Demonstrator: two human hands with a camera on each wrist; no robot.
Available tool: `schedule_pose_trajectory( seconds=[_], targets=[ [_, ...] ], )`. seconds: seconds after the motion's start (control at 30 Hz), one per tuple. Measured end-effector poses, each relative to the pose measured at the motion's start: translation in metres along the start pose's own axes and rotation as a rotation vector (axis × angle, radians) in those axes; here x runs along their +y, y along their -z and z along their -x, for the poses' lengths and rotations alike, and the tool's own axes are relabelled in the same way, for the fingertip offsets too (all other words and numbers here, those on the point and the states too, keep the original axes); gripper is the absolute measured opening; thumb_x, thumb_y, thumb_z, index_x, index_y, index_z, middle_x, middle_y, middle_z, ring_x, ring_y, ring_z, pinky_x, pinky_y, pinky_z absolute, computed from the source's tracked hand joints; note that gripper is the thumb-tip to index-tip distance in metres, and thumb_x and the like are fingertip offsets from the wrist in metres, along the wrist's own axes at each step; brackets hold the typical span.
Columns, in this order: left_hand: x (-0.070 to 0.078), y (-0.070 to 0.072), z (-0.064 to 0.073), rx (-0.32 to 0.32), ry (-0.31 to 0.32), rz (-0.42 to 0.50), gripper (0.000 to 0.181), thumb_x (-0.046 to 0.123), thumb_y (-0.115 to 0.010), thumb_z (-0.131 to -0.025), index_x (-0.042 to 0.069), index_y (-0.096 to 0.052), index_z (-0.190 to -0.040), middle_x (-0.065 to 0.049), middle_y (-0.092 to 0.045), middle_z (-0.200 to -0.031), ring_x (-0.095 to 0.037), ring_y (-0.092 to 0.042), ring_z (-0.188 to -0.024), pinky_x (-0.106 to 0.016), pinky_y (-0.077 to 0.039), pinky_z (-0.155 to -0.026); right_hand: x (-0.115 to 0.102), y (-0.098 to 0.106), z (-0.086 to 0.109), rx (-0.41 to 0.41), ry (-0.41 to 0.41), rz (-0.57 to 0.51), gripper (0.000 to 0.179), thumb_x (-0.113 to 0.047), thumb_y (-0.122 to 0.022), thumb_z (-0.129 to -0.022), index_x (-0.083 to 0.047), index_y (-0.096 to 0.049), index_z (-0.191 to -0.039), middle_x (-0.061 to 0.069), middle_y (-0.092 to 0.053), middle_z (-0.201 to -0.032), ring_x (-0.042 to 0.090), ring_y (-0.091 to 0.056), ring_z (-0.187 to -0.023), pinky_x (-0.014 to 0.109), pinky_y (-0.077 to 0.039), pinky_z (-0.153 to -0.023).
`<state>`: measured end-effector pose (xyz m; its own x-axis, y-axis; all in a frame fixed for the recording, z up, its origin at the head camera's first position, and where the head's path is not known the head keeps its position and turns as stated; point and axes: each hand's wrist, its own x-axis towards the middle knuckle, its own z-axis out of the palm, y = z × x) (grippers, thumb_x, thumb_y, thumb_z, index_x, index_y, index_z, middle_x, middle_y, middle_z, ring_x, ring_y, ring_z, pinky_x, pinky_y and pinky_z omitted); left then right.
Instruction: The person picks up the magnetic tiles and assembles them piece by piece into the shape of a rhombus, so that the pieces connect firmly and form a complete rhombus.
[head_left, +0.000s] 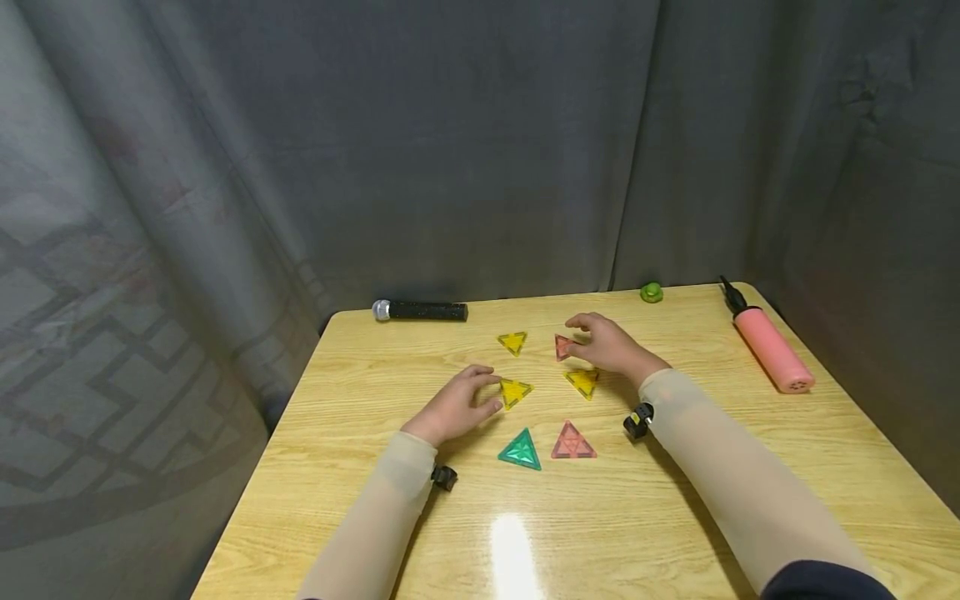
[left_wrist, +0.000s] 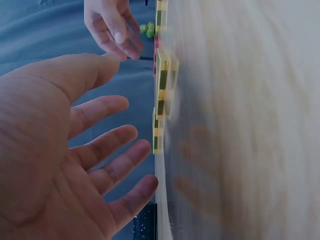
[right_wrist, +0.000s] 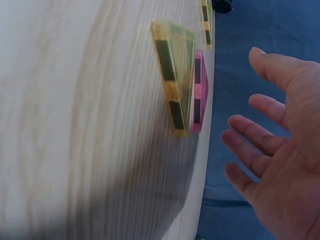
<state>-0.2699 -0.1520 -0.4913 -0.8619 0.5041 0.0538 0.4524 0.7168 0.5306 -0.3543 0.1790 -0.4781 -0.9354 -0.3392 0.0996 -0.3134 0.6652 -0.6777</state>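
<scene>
My left hand (head_left: 457,406) hovers with spread, relaxed fingers beside a yellow triangular magnetic tile (head_left: 515,392); nothing is in its grasp. In the left wrist view the fingers (left_wrist: 115,135) stand apart from the tile's edge (left_wrist: 161,85). Over the far side of the group, my right hand (head_left: 611,344) is also relaxed and holds nothing. It partly covers a pink triangular tile (head_left: 561,347) in the head view. Another yellow tile (head_left: 582,382) lies just below that hand, and a third yellow tile (head_left: 513,342) lies farther back. Nearer me are a green tile (head_left: 521,451) and a larger-looking pink tile (head_left: 573,442).
A black microphone (head_left: 427,311) lies along the wooden table's (head_left: 360,500) back left edge. At the back is a small green object (head_left: 652,292). A pink hand pump (head_left: 772,350) with a black nozzle lies near the right edge. Grey curtains (head_left: 465,150) hang behind.
</scene>
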Motion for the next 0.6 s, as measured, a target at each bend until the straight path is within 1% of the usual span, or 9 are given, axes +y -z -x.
schedule_pose_trajectory(
  seconds=[0.17,0.3,0.43,0.5,0.6],
  targets=[
    [0.004,-0.002,0.0,-0.025,-0.018,-0.004,0.053,0.034,-0.068,-0.104,0.015,-0.056,-0.152,-0.004,-0.046,-0.158,-0.029,-0.043,-0.146,-0.046,-0.036,-0.121,0.0,-0.006,-0.008,-0.02,0.006,-0.01,0.053,-0.017,-0.073,-0.101,0.004,-0.055,-0.146,0.024,-0.053,-0.147,0.047,-0.05,-0.137,0.059,-0.044,-0.112],
    [0.007,-0.004,0.0,-0.048,-0.034,-0.012,0.052,0.034,-0.069,-0.103,0.015,-0.057,-0.151,-0.003,-0.047,-0.156,-0.028,-0.044,-0.145,-0.046,-0.036,-0.12,-0.004,-0.009,-0.013,-0.036,-0.004,-0.018,0.054,-0.017,-0.074,-0.1,0.003,-0.055,-0.147,0.023,-0.052,-0.148,0.046,-0.05,-0.138,0.058,-0.043,-0.113],
    [0.007,-0.006,-0.001,-0.075,-0.054,-0.047,0.048,0.034,-0.069,-0.104,0.015,-0.061,-0.147,0.0,-0.048,-0.158,-0.026,-0.042,-0.147,-0.044,-0.033,-0.122,-0.008,-0.012,-0.018,-0.048,-0.011,-0.034,0.056,-0.018,-0.076,-0.099,0.002,-0.055,-0.146,0.023,-0.053,-0.147,0.044,-0.051,-0.138,0.056,-0.043,-0.113],
    [0.006,-0.007,-0.001,-0.093,-0.055,-0.081,0.046,0.035,-0.068,-0.104,0.017,-0.063,-0.145,0.002,-0.048,-0.159,-0.024,-0.041,-0.148,-0.043,-0.032,-0.123,-0.009,-0.014,-0.02,-0.061,-0.013,-0.053,0.056,-0.018,-0.076,-0.099,0.002,-0.054,-0.147,0.023,-0.053,-0.146,0.042,-0.052,-0.138,0.055,-0.043,-0.114],
    [0.007,-0.007,0.0,-0.108,-0.049,-0.104,0.042,0.035,-0.067,-0.105,0.018,-0.065,-0.143,0.003,-0.049,-0.158,-0.024,-0.042,-0.148,-0.043,-0.034,-0.122,-0.011,-0.017,-0.022,-0.088,-0.022,-0.095,0.057,-0.017,-0.075,-0.1,0.003,-0.052,-0.148,0.023,-0.052,-0.145,0.04,-0.053,-0.137,0.053,-0.044,-0.113]
  ],
)
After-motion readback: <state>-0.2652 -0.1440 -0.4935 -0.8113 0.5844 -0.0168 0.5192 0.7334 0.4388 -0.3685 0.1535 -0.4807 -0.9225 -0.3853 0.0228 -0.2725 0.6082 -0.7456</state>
